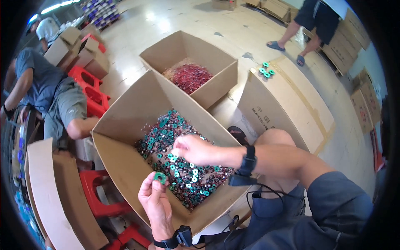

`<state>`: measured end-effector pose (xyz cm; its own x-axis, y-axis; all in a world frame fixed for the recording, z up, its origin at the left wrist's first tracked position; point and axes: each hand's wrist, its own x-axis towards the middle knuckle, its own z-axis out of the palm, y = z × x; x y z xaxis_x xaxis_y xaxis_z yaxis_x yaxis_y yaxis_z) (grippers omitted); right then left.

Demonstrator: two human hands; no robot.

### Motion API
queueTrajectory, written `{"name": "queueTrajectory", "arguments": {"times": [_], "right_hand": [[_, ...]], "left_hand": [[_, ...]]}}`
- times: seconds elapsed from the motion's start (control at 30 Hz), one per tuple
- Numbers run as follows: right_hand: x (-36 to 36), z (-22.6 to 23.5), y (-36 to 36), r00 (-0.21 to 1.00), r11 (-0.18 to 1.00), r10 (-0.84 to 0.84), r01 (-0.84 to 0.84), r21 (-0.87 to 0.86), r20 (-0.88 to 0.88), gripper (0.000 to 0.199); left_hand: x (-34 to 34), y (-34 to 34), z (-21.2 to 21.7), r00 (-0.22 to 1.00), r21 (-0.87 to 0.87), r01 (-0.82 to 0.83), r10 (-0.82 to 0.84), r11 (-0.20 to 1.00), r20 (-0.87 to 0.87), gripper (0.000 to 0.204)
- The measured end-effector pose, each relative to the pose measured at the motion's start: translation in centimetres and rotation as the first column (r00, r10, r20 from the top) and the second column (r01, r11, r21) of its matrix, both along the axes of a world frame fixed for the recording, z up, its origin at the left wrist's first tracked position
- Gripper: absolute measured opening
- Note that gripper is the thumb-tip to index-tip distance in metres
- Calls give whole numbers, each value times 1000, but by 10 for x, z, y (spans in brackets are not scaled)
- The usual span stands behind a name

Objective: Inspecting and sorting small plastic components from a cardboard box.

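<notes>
Between the thumb and fingers of my left hand [154,200] is a green ring-shaped piece [160,178] with a hole in its middle, held over the near left side of a large open cardboard box [125,158]. My right hand [193,149] is over the middle of the same box, its fingers curled together and slightly blurred. What they pinch, if anything, I cannot make out. Below both hands, many green rings [181,165] lie loose among small dark red and shiny bits [189,196] on the box floor.
Behind stands another open box [225,68] holding red bits [191,78]. A closed carton [291,96] at right carries several green rings [266,71]. Red stools [100,193] and an open carton [54,200] are at left. A seated person [46,91] works there; another person [318,21] stands at back right.
</notes>
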<state>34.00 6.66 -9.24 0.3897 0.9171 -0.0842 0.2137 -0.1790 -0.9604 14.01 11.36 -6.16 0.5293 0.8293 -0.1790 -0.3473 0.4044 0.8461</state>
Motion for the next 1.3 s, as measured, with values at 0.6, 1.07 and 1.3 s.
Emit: {"name": "queueTrajectory", "arguments": {"times": [0.6, 1.07, 1.3], "right_hand": [[231, 15, 122, 744, 821, -541, 568, 56, 391, 70], [3, 74, -75, 858, 925, 192, -321, 204, 476, 35], [255, 44, -134, 625, 696, -608, 716, -51, 490, 37]], "left_hand": [[4, -12, 9, 986, -141, 65, -85, 988, -144, 32], [14, -34, 4, 922, -122, 382, -387, 916, -19, 42], [11, -36, 15, 950, -135, 293, -304, 947, -71, 48]]}}
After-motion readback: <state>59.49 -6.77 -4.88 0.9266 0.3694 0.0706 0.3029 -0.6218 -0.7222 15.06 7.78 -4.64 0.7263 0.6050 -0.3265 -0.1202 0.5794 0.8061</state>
